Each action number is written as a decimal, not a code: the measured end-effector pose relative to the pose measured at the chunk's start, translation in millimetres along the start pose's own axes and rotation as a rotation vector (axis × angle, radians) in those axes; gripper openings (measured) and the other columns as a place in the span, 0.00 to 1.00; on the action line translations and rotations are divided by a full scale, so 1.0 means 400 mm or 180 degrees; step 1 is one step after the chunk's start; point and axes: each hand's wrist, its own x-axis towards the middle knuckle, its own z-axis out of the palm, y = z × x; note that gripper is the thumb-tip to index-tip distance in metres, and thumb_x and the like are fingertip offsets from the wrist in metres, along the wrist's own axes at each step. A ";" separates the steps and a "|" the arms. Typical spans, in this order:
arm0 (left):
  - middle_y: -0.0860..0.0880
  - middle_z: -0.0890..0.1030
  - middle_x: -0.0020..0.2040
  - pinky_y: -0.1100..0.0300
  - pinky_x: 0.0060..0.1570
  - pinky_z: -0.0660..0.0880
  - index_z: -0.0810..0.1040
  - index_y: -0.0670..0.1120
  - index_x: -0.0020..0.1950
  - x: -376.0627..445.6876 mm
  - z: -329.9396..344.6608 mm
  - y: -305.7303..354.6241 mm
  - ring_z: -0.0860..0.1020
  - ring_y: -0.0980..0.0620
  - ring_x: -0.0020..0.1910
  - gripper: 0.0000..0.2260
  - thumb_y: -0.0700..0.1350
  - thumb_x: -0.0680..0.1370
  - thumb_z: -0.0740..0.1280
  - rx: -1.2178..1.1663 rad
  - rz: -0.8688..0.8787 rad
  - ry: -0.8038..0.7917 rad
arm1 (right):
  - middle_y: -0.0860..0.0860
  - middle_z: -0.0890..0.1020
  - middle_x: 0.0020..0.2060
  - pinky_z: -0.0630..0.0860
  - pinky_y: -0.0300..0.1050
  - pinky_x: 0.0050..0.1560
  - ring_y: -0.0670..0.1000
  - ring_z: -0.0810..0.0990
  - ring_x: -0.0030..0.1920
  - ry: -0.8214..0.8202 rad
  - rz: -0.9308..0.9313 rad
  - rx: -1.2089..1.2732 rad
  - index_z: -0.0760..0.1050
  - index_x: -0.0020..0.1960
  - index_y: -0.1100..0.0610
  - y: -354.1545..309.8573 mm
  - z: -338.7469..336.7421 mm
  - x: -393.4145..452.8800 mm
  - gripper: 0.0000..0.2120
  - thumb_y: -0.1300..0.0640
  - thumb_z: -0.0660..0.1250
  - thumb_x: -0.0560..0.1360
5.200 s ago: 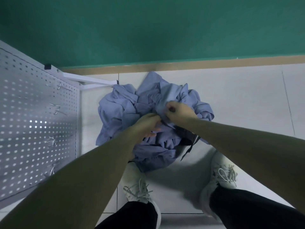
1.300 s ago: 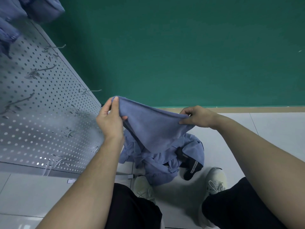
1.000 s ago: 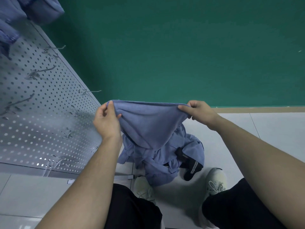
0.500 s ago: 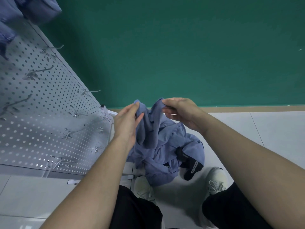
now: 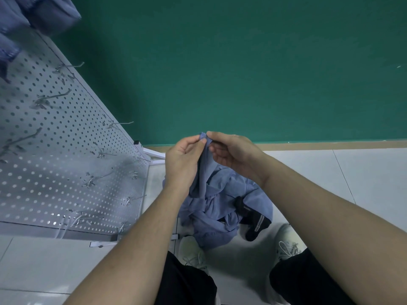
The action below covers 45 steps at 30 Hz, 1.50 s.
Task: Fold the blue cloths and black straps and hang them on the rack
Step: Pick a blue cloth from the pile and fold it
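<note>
Head cam: left hand [image 5: 181, 159] & right hand [image 5: 231, 154] both pinch blue cloth [image 5: 204, 170] top, fingertips together.

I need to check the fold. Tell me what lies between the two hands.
In the head view, the top edge of the blue cloth sits between the left hand and right hand, pinched by both; the rest hangs below.

Both forearms bare, no sleeves seen down to frame edge. No rings, watch or bands seen on left hand [image 5: 184, 160] or right hand [image 5: 233, 154]. Legs covered by plain black trousers [image 5: 187, 285]. Feet shod in pale off-white lace-up sneakers [image 5: 192, 252], laces white, uppers lightly scuffed.
</note>
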 end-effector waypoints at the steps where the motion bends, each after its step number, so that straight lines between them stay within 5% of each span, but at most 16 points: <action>1: 0.51 0.87 0.45 0.67 0.48 0.78 0.83 0.48 0.49 0.000 0.001 -0.002 0.85 0.56 0.47 0.06 0.37 0.79 0.70 0.0036 0.0004 -0.0024 | 0.50 0.83 0.33 0.78 0.39 0.47 0.45 0.81 0.35 -0.0012 0.0026 0.0042 0.82 0.40 0.56 0.000 0.001 -0.002 0.07 0.54 0.74 0.75; 9: 0.57 0.86 0.45 0.62 0.55 0.78 0.83 0.54 0.47 0.008 -0.005 -0.015 0.84 0.59 0.49 0.05 0.45 0.80 0.69 0.0747 0.0201 -0.0096 | 0.50 0.83 0.34 0.79 0.35 0.41 0.44 0.80 0.34 -0.0073 0.0084 0.0182 0.82 0.44 0.58 -0.002 0.003 -0.002 0.06 0.56 0.73 0.76; 14: 0.54 0.87 0.44 0.70 0.46 0.76 0.81 0.47 0.51 0.006 -0.003 -0.011 0.84 0.60 0.46 0.05 0.39 0.77 0.72 0.0523 0.0126 -0.0225 | 0.52 0.86 0.43 0.81 0.39 0.49 0.46 0.83 0.40 -0.0228 0.0089 0.0116 0.83 0.52 0.59 -0.005 -0.002 -0.003 0.09 0.54 0.69 0.79; 19: 0.55 0.84 0.38 0.63 0.44 0.75 0.80 0.51 0.45 0.023 -0.019 -0.024 0.80 0.60 0.39 0.04 0.44 0.80 0.69 0.0574 0.0118 -0.0063 | 0.52 0.87 0.50 0.81 0.45 0.56 0.49 0.85 0.50 -0.0370 0.0041 -0.0369 0.82 0.56 0.56 -0.021 -0.006 -0.010 0.11 0.54 0.63 0.82; 23: 0.62 0.76 0.31 0.67 0.37 0.68 0.78 0.52 0.45 0.027 -0.026 -0.017 0.71 0.63 0.32 0.07 0.46 0.83 0.65 0.0834 0.0346 -0.0041 | 0.47 0.81 0.42 0.73 0.38 0.45 0.44 0.76 0.38 0.0274 -0.1113 -0.1852 0.77 0.58 0.51 -0.014 -0.035 0.016 0.11 0.61 0.68 0.78; 26: 0.60 0.71 0.31 0.69 0.34 0.66 0.75 0.52 0.46 0.027 -0.029 -0.006 0.67 0.63 0.31 0.07 0.45 0.84 0.63 0.0965 0.0429 -0.0163 | 0.45 0.77 0.54 0.67 0.32 0.55 0.46 0.74 0.53 0.0169 -0.2097 -0.3034 0.75 0.60 0.47 0.005 -0.057 0.040 0.17 0.60 0.73 0.75; 28: 0.58 0.70 0.32 0.70 0.33 0.66 0.74 0.51 0.47 0.024 -0.028 0.002 0.67 0.63 0.30 0.07 0.45 0.84 0.62 0.1005 0.0481 -0.0178 | 0.44 0.79 0.56 0.69 0.33 0.60 0.47 0.75 0.58 -0.0076 -0.2225 -0.3067 0.76 0.59 0.47 0.012 -0.059 0.041 0.16 0.57 0.75 0.74; 31: 0.54 0.70 0.34 0.70 0.32 0.66 0.73 0.51 0.46 0.017 -0.023 0.013 0.67 0.64 0.30 0.08 0.45 0.84 0.60 0.1000 0.0498 -0.0140 | 0.48 0.82 0.50 0.78 0.41 0.51 0.46 0.79 0.52 -0.0107 -0.1954 -0.2739 0.74 0.51 0.41 0.020 -0.050 0.032 0.14 0.55 0.76 0.73; 36: 0.50 0.67 0.35 0.68 0.31 0.64 0.73 0.51 0.48 0.016 -0.026 0.016 0.65 0.62 0.30 0.07 0.45 0.85 0.59 0.0910 0.0525 -0.0087 | 0.38 0.76 0.42 0.75 0.45 0.46 0.48 0.76 0.42 0.0130 -0.2303 -0.2923 0.68 0.45 0.42 0.019 -0.060 0.031 0.17 0.54 0.78 0.72; 40: 0.49 0.67 0.37 0.67 0.33 0.65 0.72 0.50 0.50 0.013 -0.035 0.028 0.65 0.62 0.31 0.06 0.45 0.85 0.59 0.0982 0.0567 -0.0056 | 0.41 0.77 0.39 0.74 0.46 0.44 0.47 0.72 0.37 -0.0072 -0.2315 -0.2961 0.71 0.42 0.43 0.015 -0.060 0.023 0.15 0.55 0.78 0.71; 45: 0.48 0.67 0.38 0.66 0.34 0.65 0.72 0.50 0.49 -0.005 -0.031 0.067 0.65 0.60 0.32 0.06 0.44 0.85 0.59 0.1054 0.0754 -0.0139 | 0.43 0.74 0.34 0.66 0.32 0.41 0.39 0.70 0.36 -0.0224 -0.2310 -0.2713 0.74 0.41 0.54 0.005 -0.035 -0.010 0.12 0.60 0.79 0.71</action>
